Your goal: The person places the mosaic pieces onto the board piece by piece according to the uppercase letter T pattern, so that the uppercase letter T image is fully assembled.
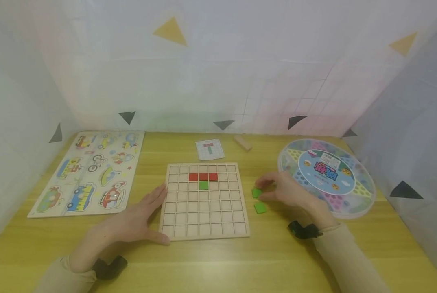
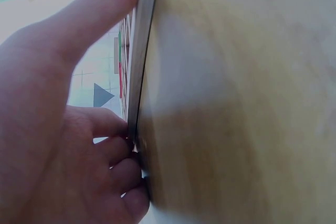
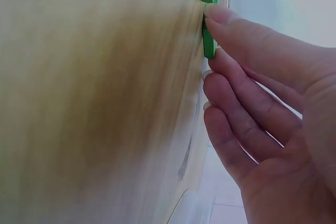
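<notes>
A wooden grid board (image 1: 245,215) lies in the middle of the table. Three red tiles (image 1: 203,176) form a row on it, with one green tile (image 1: 203,185) under the middle one. My left hand (image 1: 136,221) is spread along the board's left side, fingertips at the edge and thumb at the near left corner. Right of the board, my right hand (image 1: 282,189) pinches a loose green square tile (image 3: 209,43) between thumb and index finger, close on the tabletop. The other fingers are bent beside it. Another green tile (image 1: 260,208) lies just nearer to me.
Behind the board lie a small card (image 1: 218,154) with a red and green T pattern and a wooden block (image 1: 242,143). A vehicle picture puzzle (image 1: 94,179) is at the left. To the right, a round Chinese checkers set (image 1: 326,173) sits close behind my right hand.
</notes>
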Tool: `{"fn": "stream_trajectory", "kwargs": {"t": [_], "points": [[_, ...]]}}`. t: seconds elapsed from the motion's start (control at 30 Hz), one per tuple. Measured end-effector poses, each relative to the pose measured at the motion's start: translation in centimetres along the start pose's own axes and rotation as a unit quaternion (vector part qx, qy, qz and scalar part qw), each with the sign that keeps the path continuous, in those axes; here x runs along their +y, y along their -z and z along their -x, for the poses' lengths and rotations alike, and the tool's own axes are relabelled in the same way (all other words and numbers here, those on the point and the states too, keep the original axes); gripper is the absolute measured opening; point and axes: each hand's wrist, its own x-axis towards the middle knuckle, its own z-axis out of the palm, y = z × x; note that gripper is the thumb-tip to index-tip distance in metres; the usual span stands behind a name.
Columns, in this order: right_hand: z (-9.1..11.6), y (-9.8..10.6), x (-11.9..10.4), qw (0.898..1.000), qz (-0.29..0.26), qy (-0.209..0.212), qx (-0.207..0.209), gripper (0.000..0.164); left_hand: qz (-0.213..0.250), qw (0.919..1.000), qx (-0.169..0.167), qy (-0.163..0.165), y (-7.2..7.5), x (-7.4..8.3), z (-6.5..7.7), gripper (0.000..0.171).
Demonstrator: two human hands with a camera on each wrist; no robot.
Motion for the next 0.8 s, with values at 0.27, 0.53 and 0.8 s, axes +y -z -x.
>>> {"fn": "stream_trajectory", "kwargs": {"t": [0.27,0.53,0.8], "points": [[0.00,-0.03,-0.06,1.000,0.016,0.007,0.004,0.033,-0.001,1.0000,0.003,-0.004,-0.10,-0.09,-0.04,0.133],[0.11,0.05,-0.32,1.000,0.021,0.008,0.011,0.033,-0.003,1.0000,0.001,0.000,-0.06,-0.05,-0.04,0.133],[0.07,0.04,-0.23,1.000,0.020,0.001,0.013,0.034,-0.003,1.0000,-0.003,0.005,-0.08,-0.13,-0.03,0.133]]}}
